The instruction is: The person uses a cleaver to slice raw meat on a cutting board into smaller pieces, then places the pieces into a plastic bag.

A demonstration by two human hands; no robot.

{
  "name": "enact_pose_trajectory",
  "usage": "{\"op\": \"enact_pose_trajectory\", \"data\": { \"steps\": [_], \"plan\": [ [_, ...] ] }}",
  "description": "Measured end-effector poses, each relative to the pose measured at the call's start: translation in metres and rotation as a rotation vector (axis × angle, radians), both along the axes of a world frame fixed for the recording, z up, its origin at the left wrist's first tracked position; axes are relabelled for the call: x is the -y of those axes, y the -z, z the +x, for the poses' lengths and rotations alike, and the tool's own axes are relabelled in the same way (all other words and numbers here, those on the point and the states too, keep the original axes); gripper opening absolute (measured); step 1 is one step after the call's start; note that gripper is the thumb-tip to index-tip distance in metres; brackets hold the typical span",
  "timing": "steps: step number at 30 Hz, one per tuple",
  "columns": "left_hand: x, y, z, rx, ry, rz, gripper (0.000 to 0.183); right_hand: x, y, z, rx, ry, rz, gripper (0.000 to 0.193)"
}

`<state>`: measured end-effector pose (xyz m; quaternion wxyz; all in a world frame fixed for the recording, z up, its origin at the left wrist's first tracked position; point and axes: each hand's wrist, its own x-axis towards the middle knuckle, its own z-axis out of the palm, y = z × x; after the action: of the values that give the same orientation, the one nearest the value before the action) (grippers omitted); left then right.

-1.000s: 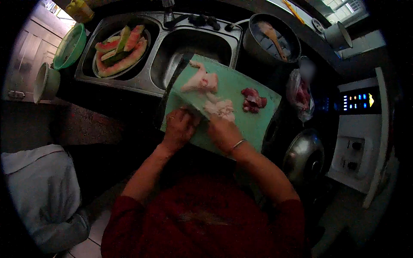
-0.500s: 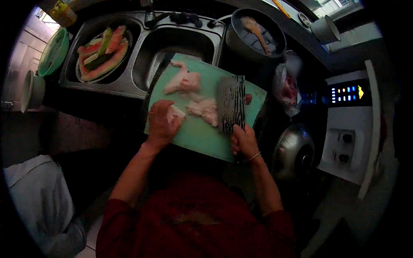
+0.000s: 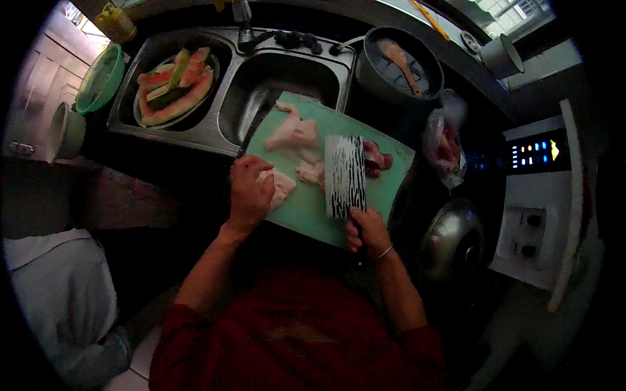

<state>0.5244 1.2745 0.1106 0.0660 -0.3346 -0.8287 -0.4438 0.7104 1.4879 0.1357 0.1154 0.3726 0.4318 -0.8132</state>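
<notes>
On a pale green cutting board (image 3: pixel 306 225) lie pieces of raw poultry. My left hand (image 3: pixel 250 192) is closed on a pale chicken piece (image 3: pixel 283 188) at the board's near left, fingers curled over it. My right hand (image 3: pixel 369 233) grips the dark handle of a cleaver (image 3: pixel 344 174), whose broad, streaked blade is over the board's middle. The blade partly hides a small pale chicken piece (image 3: pixel 311 173). Farther back rests a larger skin-on chicken piece (image 3: pixel 291 135). Dark red meat (image 3: pixel 377 158) shows just right of the blade.
Behind the board is a double steel sink (image 3: pixel 225 133); its left basin holds a bowl of watermelon rinds (image 3: pixel 175 107). A large pot (image 3: pixel 433 75) with a wooden spatula (image 3: pixel 399 60) stands back right. Rightward are bagged meat (image 3: pixel 446 146) and a domed metal lid (image 3: pixel 454 238). Someone's light-clothed leg (image 3: pixel 62 293) is at left.
The cleaver has shifted left and nearer over the board, uncovering more dark red meat and covering more of the middle chicken. My left hand stays on its piece. The whole view has shifted slightly.
</notes>
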Motion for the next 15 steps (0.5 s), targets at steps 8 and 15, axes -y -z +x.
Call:
{"op": "enact_pose_trajectory", "data": {
  "steps": [8,15],
  "plan": [
    [0.02,0.002,0.014,0.047,-0.032,-0.045,0.021,-0.003,0.02,-0.004,-0.09,0.12,0.527,0.021],
    [0.039,-0.001,0.024,0.221,-0.07,0.092,0.014,0.0,-0.028,-0.003,-0.193,0.288,0.17,0.02]
  ]
}}
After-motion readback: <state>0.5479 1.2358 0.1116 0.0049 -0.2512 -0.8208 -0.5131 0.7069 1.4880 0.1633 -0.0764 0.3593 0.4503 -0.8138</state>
